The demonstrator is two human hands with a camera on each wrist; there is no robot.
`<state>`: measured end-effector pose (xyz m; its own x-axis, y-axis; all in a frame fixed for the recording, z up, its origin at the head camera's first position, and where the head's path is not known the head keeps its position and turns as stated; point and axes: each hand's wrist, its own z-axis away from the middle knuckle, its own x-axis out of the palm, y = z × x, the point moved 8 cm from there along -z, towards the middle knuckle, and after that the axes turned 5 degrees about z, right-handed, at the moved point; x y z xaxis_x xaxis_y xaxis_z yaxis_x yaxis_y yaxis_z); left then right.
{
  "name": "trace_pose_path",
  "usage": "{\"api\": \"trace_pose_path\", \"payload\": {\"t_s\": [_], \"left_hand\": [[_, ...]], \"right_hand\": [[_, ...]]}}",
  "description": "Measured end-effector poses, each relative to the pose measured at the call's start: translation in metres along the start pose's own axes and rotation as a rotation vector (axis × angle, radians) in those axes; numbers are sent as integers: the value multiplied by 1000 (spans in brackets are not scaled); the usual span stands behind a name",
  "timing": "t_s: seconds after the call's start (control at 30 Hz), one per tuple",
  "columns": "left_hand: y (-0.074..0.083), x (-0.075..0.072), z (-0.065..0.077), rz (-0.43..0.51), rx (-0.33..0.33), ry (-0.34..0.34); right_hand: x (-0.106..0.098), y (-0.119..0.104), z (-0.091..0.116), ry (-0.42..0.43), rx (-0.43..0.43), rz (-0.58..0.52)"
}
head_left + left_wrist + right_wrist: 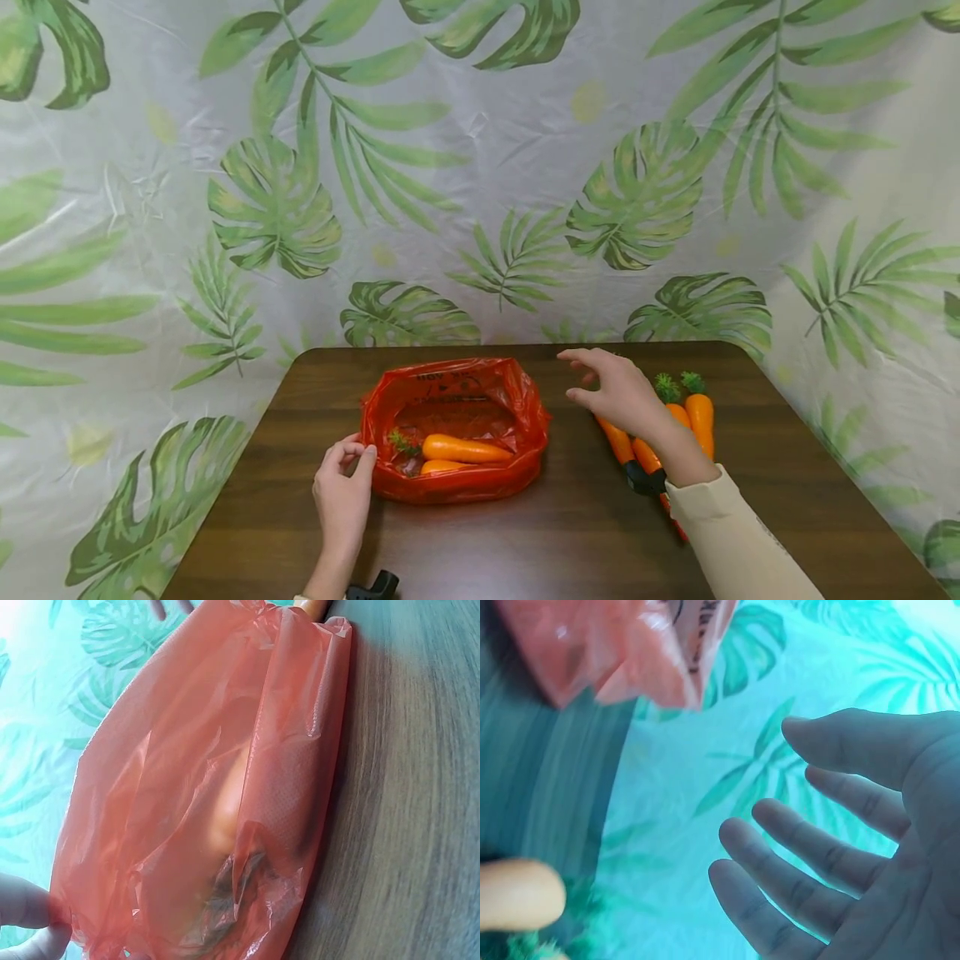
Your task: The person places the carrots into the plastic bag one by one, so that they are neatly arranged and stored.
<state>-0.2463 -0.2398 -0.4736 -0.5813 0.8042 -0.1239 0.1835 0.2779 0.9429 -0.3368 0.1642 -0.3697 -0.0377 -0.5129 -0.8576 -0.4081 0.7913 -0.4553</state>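
A red plastic bag [465, 485] lies on the table with its mouth spread upward. Inside it are two orange carrots [467, 450], one with a green leafy top showing. My left hand [341, 492] pinches the bag's left rim between thumb and fingers; the left wrist view shows the fingertips [30, 904] at the film's edge. My right hand [618, 392] is over the table to the right of the bag, fingers loosely bent and apart from the thumb, holding nothing. Beneath and beside the right forearm lie several more carrots [701, 421], partly covered by it.
The brown wooden table [480, 554] has its far edge close to a hanging curtain [525, 167] printed with green leaves. Black camera mounts are on both wrists. Dark printing marks the inner back wall of the bag.
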Motion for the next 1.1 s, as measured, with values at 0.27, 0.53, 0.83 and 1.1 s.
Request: {"api": "trace_pose_path", "payload": {"t_s": [0.27, 0.53, 0.83, 1.1], "left_hand": [[1, -1, -1, 11, -9, -1], [0, 0, -1, 16, -11, -6], [0, 1, 0, 12, -2, -6], [0, 2, 0, 12, 0, -4]], "right_hand": [[-3, 31, 26, 13, 51, 32], [0, 59, 48, 17, 93, 50], [6, 87, 70, 4, 163, 29], [16, 103, 83, 17, 185, 70]]}}
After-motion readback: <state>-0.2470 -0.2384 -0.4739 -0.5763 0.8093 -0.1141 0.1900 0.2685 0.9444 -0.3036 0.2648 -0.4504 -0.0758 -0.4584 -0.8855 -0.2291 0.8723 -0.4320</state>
